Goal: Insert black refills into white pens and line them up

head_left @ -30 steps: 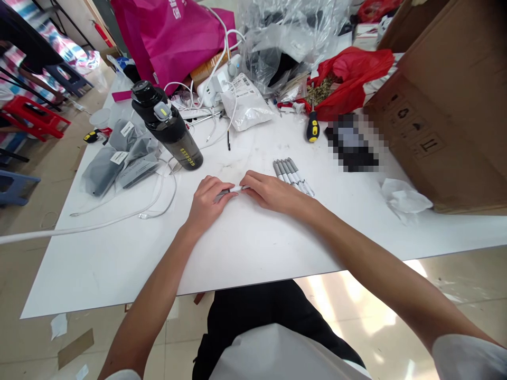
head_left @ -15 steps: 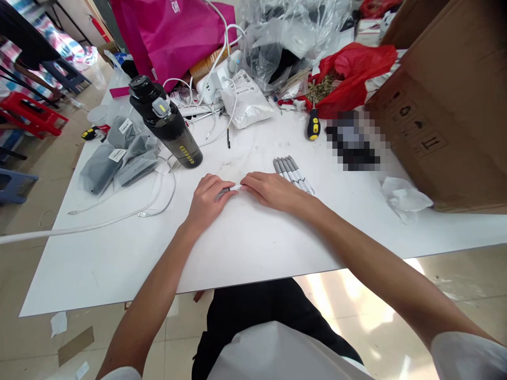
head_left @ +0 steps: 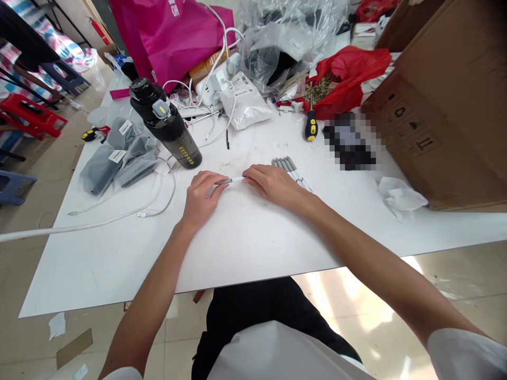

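A grey and white pen [head_left: 236, 179] lies level between my two hands, just above or on the white table [head_left: 237, 237]; the exact gap cannot be told. My left hand [head_left: 202, 194] pinches its grey end between thumb and fingers. Closed round the white end is my right hand [head_left: 273, 183], whose fingers hide the tip. Several similar pens [head_left: 291, 169] lie side by side just beyond my right hand, partly covered by it.
A black bottle [head_left: 170, 126] stands beyond my left hand. Packaged grey items [head_left: 103, 166] and a white cable [head_left: 119, 215] lie left. A screwdriver [head_left: 311, 126], a red bag [head_left: 348, 74] and a cardboard box [head_left: 447, 116] are at the right. A white parcel [head_left: 245, 103] lies behind.
My left hand has shifted slightly left, and more of the pen shows between my hands. My right hand keeps its grip and has barely moved.
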The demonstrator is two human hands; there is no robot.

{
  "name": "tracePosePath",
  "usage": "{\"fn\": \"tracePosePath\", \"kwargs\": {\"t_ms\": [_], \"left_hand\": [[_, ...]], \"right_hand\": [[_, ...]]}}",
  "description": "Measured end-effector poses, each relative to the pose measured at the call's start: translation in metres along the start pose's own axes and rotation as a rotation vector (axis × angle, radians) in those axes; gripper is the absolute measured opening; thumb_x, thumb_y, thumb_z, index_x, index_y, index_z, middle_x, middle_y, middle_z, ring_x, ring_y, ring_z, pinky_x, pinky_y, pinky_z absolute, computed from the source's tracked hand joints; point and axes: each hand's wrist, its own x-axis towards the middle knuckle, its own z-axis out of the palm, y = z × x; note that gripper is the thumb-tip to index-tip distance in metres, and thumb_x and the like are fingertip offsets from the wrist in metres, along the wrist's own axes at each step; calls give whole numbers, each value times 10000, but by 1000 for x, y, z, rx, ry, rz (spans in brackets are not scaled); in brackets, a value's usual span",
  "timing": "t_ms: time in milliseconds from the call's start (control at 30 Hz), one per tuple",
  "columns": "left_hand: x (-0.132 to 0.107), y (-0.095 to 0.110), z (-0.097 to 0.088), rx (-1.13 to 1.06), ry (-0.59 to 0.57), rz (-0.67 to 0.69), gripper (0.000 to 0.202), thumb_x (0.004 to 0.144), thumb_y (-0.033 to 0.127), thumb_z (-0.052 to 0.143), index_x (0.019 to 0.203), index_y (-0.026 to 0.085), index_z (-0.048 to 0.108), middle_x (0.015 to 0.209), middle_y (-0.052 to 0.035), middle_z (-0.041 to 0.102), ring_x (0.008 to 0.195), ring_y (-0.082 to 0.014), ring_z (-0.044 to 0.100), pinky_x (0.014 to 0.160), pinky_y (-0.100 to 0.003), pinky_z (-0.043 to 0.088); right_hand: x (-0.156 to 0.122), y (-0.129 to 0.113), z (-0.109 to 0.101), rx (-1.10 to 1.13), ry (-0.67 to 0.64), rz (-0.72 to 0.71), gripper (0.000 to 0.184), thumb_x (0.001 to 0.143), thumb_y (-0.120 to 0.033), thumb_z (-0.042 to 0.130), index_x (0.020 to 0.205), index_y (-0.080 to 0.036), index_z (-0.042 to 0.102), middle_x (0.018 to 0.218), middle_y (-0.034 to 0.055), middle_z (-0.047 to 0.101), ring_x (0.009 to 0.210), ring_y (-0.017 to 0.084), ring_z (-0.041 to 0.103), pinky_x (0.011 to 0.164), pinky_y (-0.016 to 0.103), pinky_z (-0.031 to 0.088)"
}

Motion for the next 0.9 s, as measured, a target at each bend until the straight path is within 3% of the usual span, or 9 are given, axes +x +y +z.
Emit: {"fn": "tracePosePath", "kwargs": {"t_ms": [133, 267, 433, 567, 700, 900], "left_hand": [[1, 1, -1, -5, 25, -65, 222, 1028, 311, 834, 1237, 254, 787, 1111, -52, 830, 1009, -234, 751, 987, -439, 586], [4, 3, -2, -32, 23, -34, 89, 1068, 334, 786, 1038, 254, 813, 1018, -49, 814, 960, -227, 747, 933, -424, 600], [4, 6, -2, -81, -3, -110, 222, 1061, 395, 797, 1218, 239, 806, 1149, -74, 825, 1034, -221, 762, 928, -385, 620], [3, 5, -2, -102, -2, -128, 114, 1065, 346, 783, 1077, 245, 835, 1032, -48, 830, 925, -201, 752, 860, -362, 618], [3, 3, -2, -101, 22, -131, 268, 1005, 350, 858, 1249, 248, 812, 1141, -60, 834, 996, -209, 763, 940, -382, 622], [2, 2, -3, -150, 14, -187, 124, 1030, 359, 843, 1091, 265, 896, 1040, -49, 865, 909, -201, 777, 829, -356, 632]], "right_hand": [[0, -1, 1, 0, 6, -5, 295, 1223, -331, 413, 1222, -192, 673, 1160, 147, 778, 950, 261, 689, 743, 359, 407], [1, -2, 0, -5, 19, -6, 276, 1212, -319, 423, 1216, -207, 675, 1165, 145, 774, 970, 274, 685, 770, 374, 430], [1, -1, -3, 12, 49, -6, 288, 1213, -327, 401, 1210, -218, 668, 1163, 145, 767, 962, 277, 672, 778, 383, 436], [1, -1, -2, 13, 45, 3, 290, 1210, -346, 410, 1196, -218, 670, 1134, 140, 772, 937, 276, 667, 767, 384, 424], [1, -1, -1, 21, 47, 5, 312, 1213, -347, 402, 1195, -199, 677, 1139, 149, 781, 941, 275, 675, 763, 383, 425], [1, 0, -5, 36, 41, 3, 318, 1209, -350, 410, 1193, -208, 694, 1122, 140, 786, 925, 268, 678, 782, 381, 438]]}}
